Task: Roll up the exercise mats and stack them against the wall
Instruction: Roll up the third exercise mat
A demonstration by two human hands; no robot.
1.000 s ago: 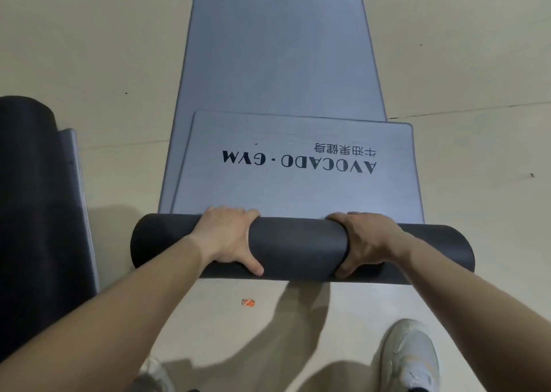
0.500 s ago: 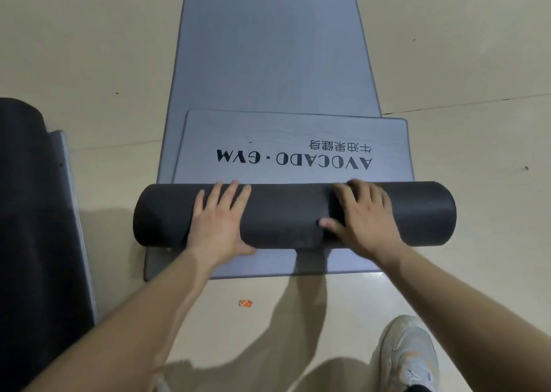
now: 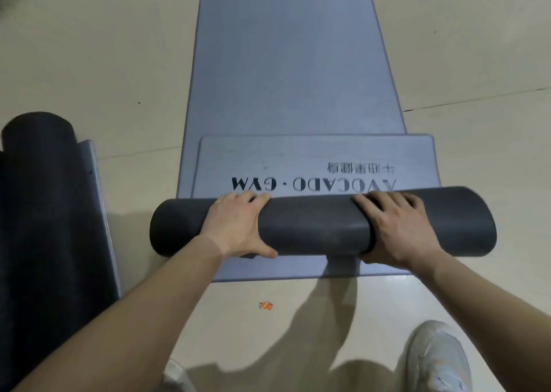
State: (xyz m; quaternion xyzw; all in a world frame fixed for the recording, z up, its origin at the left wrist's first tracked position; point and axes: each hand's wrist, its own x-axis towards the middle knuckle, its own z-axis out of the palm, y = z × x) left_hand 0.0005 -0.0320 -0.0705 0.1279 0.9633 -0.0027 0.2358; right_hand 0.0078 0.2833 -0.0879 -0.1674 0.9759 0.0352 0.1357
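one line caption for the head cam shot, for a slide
Both hands, left and right, press on a dark rolled mat lying over a flat grey mat.

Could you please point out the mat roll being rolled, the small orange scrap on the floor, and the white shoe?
mat roll [image 3: 313,230]: head view, middle of its dark outer surface.
orange scrap [image 3: 266,305]: head view, its centre.
white shoe [image 3: 438,359]: head view, top of its upper.

Dark charcoal rolled foam mat [image 3: 313,227]: matt, finely grained. Flat grey-blue mat [image 3: 283,64]: matt, brushed texture. Beige floor [image 3: 89,49]: smooth, faint sheen. White shoe [image 3: 438,359]: mesh-like.
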